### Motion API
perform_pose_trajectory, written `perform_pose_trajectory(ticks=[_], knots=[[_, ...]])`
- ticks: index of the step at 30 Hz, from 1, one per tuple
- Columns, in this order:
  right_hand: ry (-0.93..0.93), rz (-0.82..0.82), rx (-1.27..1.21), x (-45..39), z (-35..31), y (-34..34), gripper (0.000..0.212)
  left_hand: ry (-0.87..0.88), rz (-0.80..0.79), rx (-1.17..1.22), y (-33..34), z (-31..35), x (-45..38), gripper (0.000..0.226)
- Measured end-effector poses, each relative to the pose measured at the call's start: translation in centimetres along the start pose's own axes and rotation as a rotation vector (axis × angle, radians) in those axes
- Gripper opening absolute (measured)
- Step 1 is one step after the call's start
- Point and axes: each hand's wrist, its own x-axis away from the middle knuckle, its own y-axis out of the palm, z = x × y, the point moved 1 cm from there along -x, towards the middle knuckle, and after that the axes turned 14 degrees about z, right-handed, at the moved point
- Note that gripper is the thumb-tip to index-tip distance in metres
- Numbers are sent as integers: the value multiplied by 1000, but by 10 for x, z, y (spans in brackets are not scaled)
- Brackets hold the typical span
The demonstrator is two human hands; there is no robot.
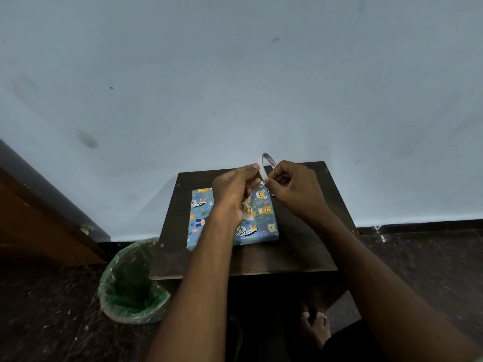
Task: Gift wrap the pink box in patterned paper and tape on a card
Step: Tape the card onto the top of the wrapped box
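Note:
The box [257, 232], wrapped in blue paper with animal prints, lies flat on the small dark table [300, 246]. A pale card [247, 211] with a small gold dot lies on top of it, partly hidden under my left hand [232, 194]. Both hands hover above the box's far edge. My right hand [294, 186] holds a tape roll [268, 160] whose ring sticks up behind the fingers. My left thumb and forefinger pinch the free end of the tape right beside the roll.
A bin [130, 283] lined with a green plastic bag stands on the floor at the table's left front corner. A wooden piece of furniture [39, 226] is at the far left. A pale blue wall rises just behind the table. My bare foot [315, 325] shows below the table.

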Motion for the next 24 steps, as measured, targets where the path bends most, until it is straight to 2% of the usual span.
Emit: perform_pose_trajectory(ticks=[3, 5, 8, 11, 13, 17, 20, 22, 24], knots=[[29, -9, 12, -1, -1, 1, 10, 433, 125, -257, 1, -3, -4, 4], [51, -16, 6, -2, -2, 2, 9, 649, 159, -405, 1, -3, -3, 5], [93, -10, -35, -4, -3, -1, 8, 810, 124, -493, 0, -2, -2, 8], [107, -30, -61, -6, -5, -5, 24, 929, 104, -533, -1, -5, -5, 14], [106, -42, -88, -7, -5, -7, 23, 983, 67, -552, 1, -6, -5, 16], [148, -32, -179, -6, -3, -5, 8, 1031, 12, -554, 3, -6, -4, 13], [197, -7, -229, -4, -4, -5, 14, 1042, -15, -572, 3, -6, -5, 7], [244, 15, -302, -4, -6, -6, 15, 967, -45, -561, 5, -7, -3, 18], [287, 37, -373, -4, -8, -7, 14, 781, -81, -458, 7, -7, -2, 37]])
